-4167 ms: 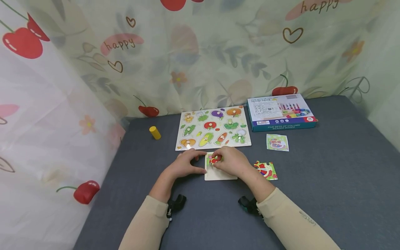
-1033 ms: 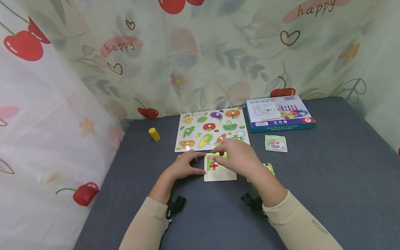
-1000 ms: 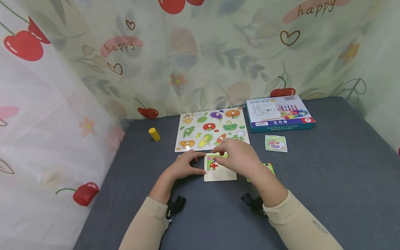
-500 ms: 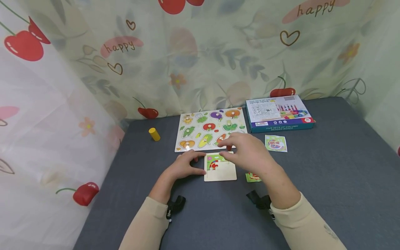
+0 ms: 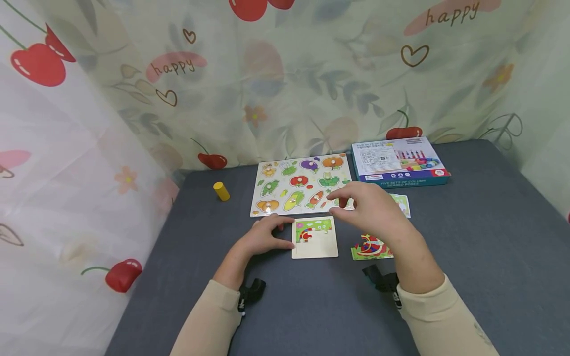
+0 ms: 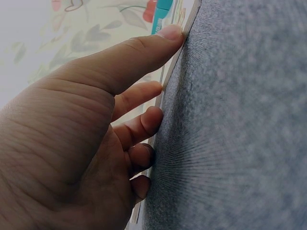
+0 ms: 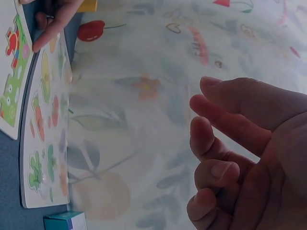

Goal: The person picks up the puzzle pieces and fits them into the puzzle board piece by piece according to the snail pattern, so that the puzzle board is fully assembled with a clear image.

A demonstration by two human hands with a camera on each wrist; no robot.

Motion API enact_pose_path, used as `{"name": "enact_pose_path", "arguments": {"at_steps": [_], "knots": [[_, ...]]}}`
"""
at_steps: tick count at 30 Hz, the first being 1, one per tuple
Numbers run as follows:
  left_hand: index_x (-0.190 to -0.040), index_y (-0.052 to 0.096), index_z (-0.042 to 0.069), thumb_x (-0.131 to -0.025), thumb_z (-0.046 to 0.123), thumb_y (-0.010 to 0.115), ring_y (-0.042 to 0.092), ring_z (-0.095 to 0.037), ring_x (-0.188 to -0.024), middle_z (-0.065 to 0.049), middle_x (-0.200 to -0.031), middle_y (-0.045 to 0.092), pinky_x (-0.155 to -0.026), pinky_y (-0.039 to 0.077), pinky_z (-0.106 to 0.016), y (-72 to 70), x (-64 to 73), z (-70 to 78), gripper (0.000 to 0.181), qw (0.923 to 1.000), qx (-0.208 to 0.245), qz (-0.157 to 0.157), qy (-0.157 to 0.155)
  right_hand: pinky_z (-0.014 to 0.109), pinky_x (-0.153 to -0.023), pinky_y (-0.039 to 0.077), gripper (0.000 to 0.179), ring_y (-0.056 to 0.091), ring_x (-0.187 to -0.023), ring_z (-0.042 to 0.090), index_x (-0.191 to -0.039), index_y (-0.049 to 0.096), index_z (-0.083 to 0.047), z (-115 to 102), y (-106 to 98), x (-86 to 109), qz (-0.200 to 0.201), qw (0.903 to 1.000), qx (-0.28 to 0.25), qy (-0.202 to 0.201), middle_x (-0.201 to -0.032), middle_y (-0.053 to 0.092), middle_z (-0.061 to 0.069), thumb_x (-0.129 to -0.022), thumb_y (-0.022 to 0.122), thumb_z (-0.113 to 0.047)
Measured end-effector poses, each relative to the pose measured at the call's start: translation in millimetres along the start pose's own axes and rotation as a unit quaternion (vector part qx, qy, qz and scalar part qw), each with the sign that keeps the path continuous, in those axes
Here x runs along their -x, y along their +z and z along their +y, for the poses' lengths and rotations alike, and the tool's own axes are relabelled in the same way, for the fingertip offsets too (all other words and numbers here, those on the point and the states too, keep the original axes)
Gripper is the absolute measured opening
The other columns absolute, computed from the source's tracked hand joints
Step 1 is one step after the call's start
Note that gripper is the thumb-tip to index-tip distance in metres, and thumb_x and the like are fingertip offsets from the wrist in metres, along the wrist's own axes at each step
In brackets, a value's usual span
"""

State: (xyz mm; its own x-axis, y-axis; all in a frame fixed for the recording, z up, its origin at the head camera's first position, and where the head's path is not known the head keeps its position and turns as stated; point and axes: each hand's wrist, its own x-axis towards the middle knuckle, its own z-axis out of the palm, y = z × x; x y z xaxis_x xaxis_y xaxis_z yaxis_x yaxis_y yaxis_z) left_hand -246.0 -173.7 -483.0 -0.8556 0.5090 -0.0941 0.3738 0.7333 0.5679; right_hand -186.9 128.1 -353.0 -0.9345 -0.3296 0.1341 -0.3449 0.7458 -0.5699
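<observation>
You seem mid-fill: left hand [image 5: 267,236], fingers apart, steadies tray [image 5: 316,249]; right hand [image 5: 373,206], empty, loosely parted, likely needs loose pieces [image 5: 373,246] next.

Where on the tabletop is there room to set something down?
Bare tabletop: between the sleeves, nearer than the puzzle tray; left of the left hand, nearer than the yellow cylinder; right of the teal-edged box. Crowded: around the tray, by the vegetable board, right hand and loose pieces.

Head view forward-down, 2 wrist close-ups, shared cloth backdrop [image 5: 303,99]
</observation>
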Motion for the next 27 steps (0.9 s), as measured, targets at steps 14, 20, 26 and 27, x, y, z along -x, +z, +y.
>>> {"name": "enact_pose_path", "arguments": {"at_steps": [14, 20, 26, 27], "knots": [[-0.143, 0.061, 0.022, -0.085, 0.043, 0.085, 0.048, -0.017, -0.096, 0.002, -0.102, 0.052, -0.085, 0.034, -0.041, -1.1, 1.9, 1.1, 0.066, 1.0000, 0.008, 0.000, -0.005, 0.036, -0.063, 0.047, 0.030, 0.054, -0.081, 0.022, -0.122, 0.075, -0.012, 27.2, -18.1, 0.3, -0.033, 0.9982, -0.045, 0.021, -0.091, 0.061, 0.002, -0.094, 0.076, -0.023], [-0.142, 0.061, 0.021, -0.087, 0.042, 0.083, 0.048, -0.017, -0.093, 0.001, -0.100, 0.051, -0.084, 0.033, -0.041, -0.7, 1.3, 1.1, 0.063, 1.0000, 0.002, 0.004, 0.000, 0.037, -0.068, 0.045, 0.027, 0.054, -0.082, 0.024, -0.118, 0.075, -0.009, 46.0, -23.0, -1.4, -0.041, 0.9968, -0.055, 0.040, -0.092, 0.059, 0.005, -0.093, 0.076, -0.019], [-0.141, 0.062, 0.021, -0.087, 0.042, 0.083, 0.048, -0.017, -0.091, 0.000, -0.099, 0.052, -0.083, 0.033, -0.041, 0.2, 0.0, -0.3, 0.062, 1.0000, -0.003, 0.005, 0.006, 0.038, -0.069, 0.041, 0.031, 0.051, -0.080, 0.024, -0.119, 0.072, -0.006, 65.2, -21.8, -4.9, -0.075, 0.9926, -0.060, 0.075, -0.087, 0.054, 0.006, -0.093, 0.076, -0.023], [-0.141, 0.062, 0.020, -0.087, 0.043, 0.082, 0.048, -0.017, -0.091, 0.000, -0.099, 0.051, -0.083, 0.033, -0.041, 0.6, -0.2, -0.5, 0.062, 1.0000, -0.004, 0.005, 0.007, 0.038, -0.069, 0.041, 0.032, 0.051, -0.080, 0.024, -0.120, 0.072, -0.006, 68.6, -21.1, -5.4, -0.083, 0.9914, -0.063, 0.080, -0.087, 0.054, 0.006, -0.093, 0.076, -0.023]]}}
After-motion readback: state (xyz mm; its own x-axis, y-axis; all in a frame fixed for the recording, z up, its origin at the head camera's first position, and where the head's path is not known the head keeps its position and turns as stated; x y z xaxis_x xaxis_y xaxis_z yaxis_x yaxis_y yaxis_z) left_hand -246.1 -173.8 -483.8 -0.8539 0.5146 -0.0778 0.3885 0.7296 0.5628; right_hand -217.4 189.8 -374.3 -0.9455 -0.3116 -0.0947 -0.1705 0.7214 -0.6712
